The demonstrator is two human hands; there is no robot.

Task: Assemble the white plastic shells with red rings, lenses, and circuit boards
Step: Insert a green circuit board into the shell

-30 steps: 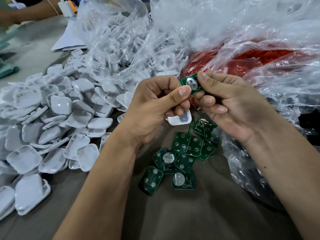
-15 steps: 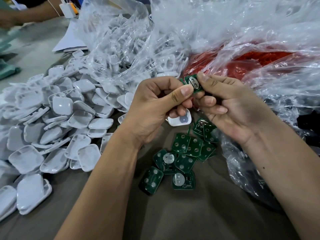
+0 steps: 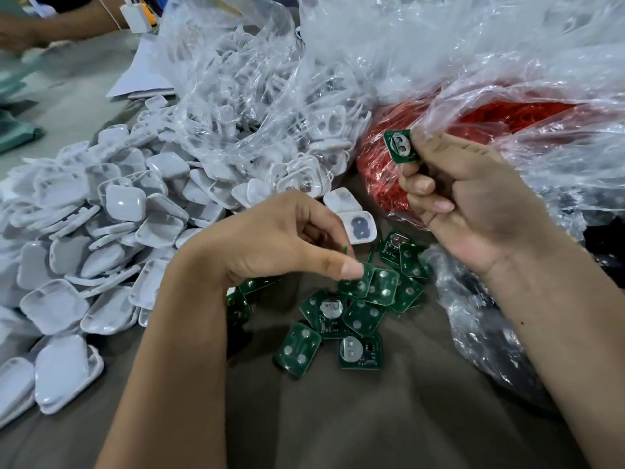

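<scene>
My right hand (image 3: 473,204) pinches a green circuit board (image 3: 400,145) with a round metal battery clip, holding it up in front of the bag of red rings (image 3: 382,174). Lower down, my left hand (image 3: 287,245) hovers over a pile of several loose circuit boards (image 3: 355,316), its thumb and forefinger pinching a thin green sliver (image 3: 345,250). One white shell with two dark holes (image 3: 358,226) lies on the cloth just beyond my left fingers. The lenses are not visible.
A large heap of white shells (image 3: 118,231) covers the left side. A clear bag of more white parts (image 3: 253,96) stands behind it. Crumpled clear plastic (image 3: 490,333) lies at the right. Another person's arm (image 3: 50,25) is at the far left.
The two hands held the board together before. My left hand has let go and dropped toward the board pile with a green sliver, while my right hand keeps the board raised.
</scene>
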